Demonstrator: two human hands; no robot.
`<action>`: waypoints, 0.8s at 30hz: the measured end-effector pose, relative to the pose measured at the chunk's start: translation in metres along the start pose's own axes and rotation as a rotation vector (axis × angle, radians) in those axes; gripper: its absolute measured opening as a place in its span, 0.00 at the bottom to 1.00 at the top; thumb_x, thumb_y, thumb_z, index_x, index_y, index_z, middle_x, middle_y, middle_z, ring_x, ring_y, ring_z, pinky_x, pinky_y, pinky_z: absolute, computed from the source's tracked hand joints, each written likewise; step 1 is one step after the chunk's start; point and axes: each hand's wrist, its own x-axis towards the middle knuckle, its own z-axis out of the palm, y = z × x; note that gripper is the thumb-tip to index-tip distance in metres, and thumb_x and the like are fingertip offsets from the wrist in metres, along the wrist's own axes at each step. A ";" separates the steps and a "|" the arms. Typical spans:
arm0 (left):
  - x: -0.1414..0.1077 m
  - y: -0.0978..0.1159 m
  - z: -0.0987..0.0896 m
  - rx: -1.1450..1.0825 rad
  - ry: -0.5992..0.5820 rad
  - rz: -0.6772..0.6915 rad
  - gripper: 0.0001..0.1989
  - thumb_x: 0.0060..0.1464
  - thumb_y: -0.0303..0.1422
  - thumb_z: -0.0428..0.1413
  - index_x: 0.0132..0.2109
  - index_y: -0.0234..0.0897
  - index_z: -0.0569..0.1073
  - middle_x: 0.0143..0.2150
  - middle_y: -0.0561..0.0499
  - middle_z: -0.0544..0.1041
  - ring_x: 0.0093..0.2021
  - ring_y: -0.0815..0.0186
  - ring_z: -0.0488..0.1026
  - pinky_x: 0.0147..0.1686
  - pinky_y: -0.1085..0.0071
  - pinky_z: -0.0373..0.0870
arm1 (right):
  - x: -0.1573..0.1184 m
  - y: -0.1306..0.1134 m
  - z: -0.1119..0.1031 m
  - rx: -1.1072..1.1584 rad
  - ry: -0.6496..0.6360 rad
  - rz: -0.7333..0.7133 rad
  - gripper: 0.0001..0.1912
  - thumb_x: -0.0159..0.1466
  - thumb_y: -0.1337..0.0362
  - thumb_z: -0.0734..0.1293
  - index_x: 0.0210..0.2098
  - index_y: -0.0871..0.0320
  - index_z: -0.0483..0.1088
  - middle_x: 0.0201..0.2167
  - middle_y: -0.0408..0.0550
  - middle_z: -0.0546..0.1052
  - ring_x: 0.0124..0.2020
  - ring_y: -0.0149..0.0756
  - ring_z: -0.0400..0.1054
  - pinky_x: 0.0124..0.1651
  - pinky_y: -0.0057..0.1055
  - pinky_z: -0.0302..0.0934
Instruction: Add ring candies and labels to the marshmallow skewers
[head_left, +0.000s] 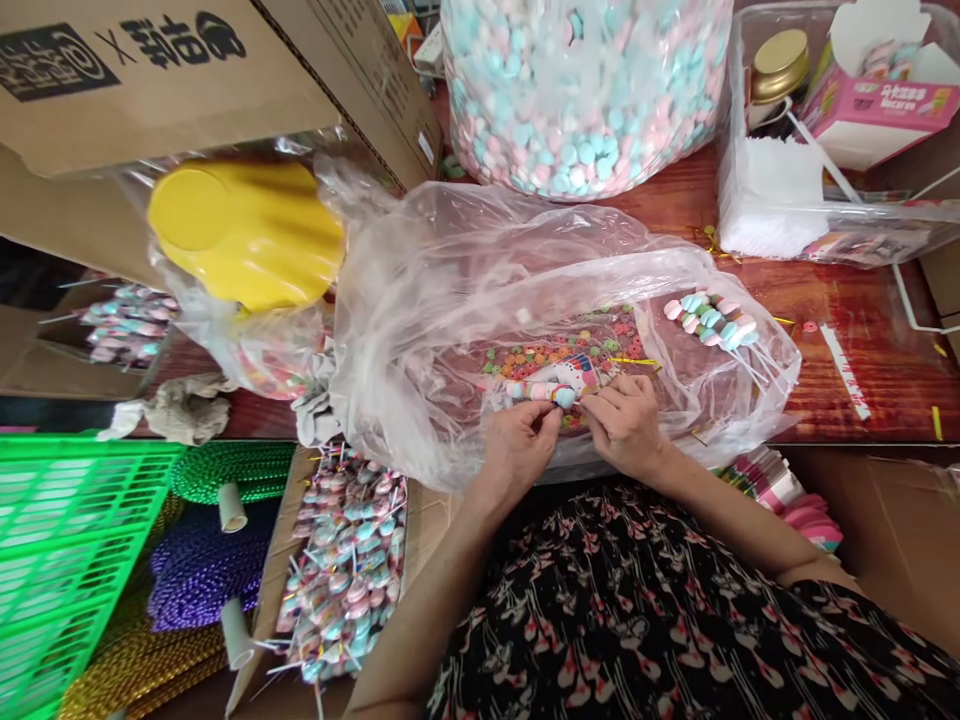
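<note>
Over clear plastic bag (420,330) on wooden surface (847,370): left hand (516,450), right hand (622,425) both narrow, pinching pastel candy stick (541,392) between them, fitting candy on. Loose colored candies (540,355) just beyond; candy sticks (709,320) lie right, inside bag.

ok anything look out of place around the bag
Yes, a few strays on the wooden table, right of the plastic bag: a white strip, a small pink ring and a yellow scrap. They look odd because they lie loose on the bare wood, outside the bag and away from the other pieces.
</note>
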 end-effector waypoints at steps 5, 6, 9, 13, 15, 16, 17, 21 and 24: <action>-0.003 0.001 0.003 -0.021 -0.027 -0.044 0.14 0.57 0.34 0.53 0.32 0.33 0.81 0.21 0.55 0.70 0.22 0.72 0.61 0.26 0.75 0.59 | -0.004 0.002 0.003 -0.012 -0.001 -0.022 0.09 0.66 0.67 0.64 0.30 0.58 0.73 0.24 0.45 0.75 0.35 0.38 0.61 0.43 0.39 0.46; -0.004 0.002 0.004 -0.038 -0.029 -0.052 0.14 0.57 0.35 0.53 0.32 0.33 0.80 0.20 0.55 0.69 0.22 0.72 0.60 0.25 0.75 0.58 | -0.004 0.002 0.004 -0.016 -0.003 -0.025 0.09 0.66 0.67 0.64 0.30 0.58 0.73 0.24 0.45 0.75 0.35 0.38 0.61 0.43 0.39 0.46; -0.005 0.002 0.004 -0.068 -0.030 -0.058 0.15 0.57 0.36 0.52 0.30 0.33 0.79 0.19 0.57 0.64 0.21 0.73 0.57 0.25 0.75 0.56 | -0.006 0.001 0.005 -0.029 -0.006 -0.037 0.09 0.66 0.67 0.64 0.29 0.58 0.72 0.24 0.45 0.74 0.34 0.38 0.60 0.43 0.39 0.46; -0.006 0.000 0.005 -0.048 -0.048 -0.041 0.16 0.58 0.35 0.50 0.26 0.34 0.76 0.19 0.56 0.62 0.22 0.72 0.57 0.25 0.74 0.56 | -0.007 0.000 0.006 -0.047 -0.001 -0.060 0.10 0.65 0.68 0.64 0.27 0.58 0.71 0.23 0.45 0.72 0.33 0.37 0.59 0.43 0.39 0.45; -0.006 -0.002 0.006 -0.013 -0.045 -0.026 0.16 0.59 0.34 0.49 0.26 0.35 0.75 0.20 0.56 0.63 0.23 0.72 0.58 0.25 0.74 0.56 | -0.007 -0.001 0.005 -0.060 0.006 -0.074 0.10 0.65 0.68 0.65 0.26 0.58 0.70 0.22 0.45 0.72 0.33 0.37 0.58 0.42 0.39 0.45; -0.006 -0.003 0.007 0.008 -0.039 -0.014 0.16 0.59 0.34 0.49 0.26 0.35 0.75 0.20 0.56 0.63 0.23 0.71 0.59 0.26 0.74 0.56 | -0.007 -0.001 0.005 -0.066 0.010 -0.080 0.11 0.64 0.68 0.65 0.25 0.58 0.69 0.22 0.44 0.71 0.33 0.37 0.58 0.42 0.39 0.45; -0.006 -0.004 0.008 0.028 -0.031 0.000 0.16 0.59 0.33 0.49 0.26 0.35 0.74 0.20 0.56 0.64 0.23 0.71 0.60 0.26 0.74 0.56 | -0.007 -0.001 0.005 -0.069 0.012 -0.085 0.11 0.64 0.68 0.65 0.25 0.58 0.69 0.22 0.44 0.71 0.33 0.37 0.58 0.42 0.39 0.45; -0.007 -0.008 0.011 0.075 0.003 0.035 0.15 0.58 0.31 0.48 0.25 0.35 0.73 0.21 0.54 0.67 0.23 0.70 0.63 0.27 0.73 0.58 | -0.007 -0.002 0.004 -0.062 0.007 -0.088 0.10 0.64 0.68 0.65 0.25 0.58 0.69 0.22 0.44 0.72 0.33 0.37 0.58 0.41 0.39 0.45; -0.008 -0.009 0.011 0.103 0.017 0.046 0.15 0.59 0.31 0.48 0.26 0.36 0.73 0.22 0.53 0.69 0.23 0.70 0.64 0.27 0.73 0.59 | -0.007 -0.002 0.004 -0.062 0.004 -0.082 0.10 0.64 0.68 0.65 0.25 0.58 0.69 0.22 0.44 0.72 0.33 0.37 0.58 0.41 0.39 0.45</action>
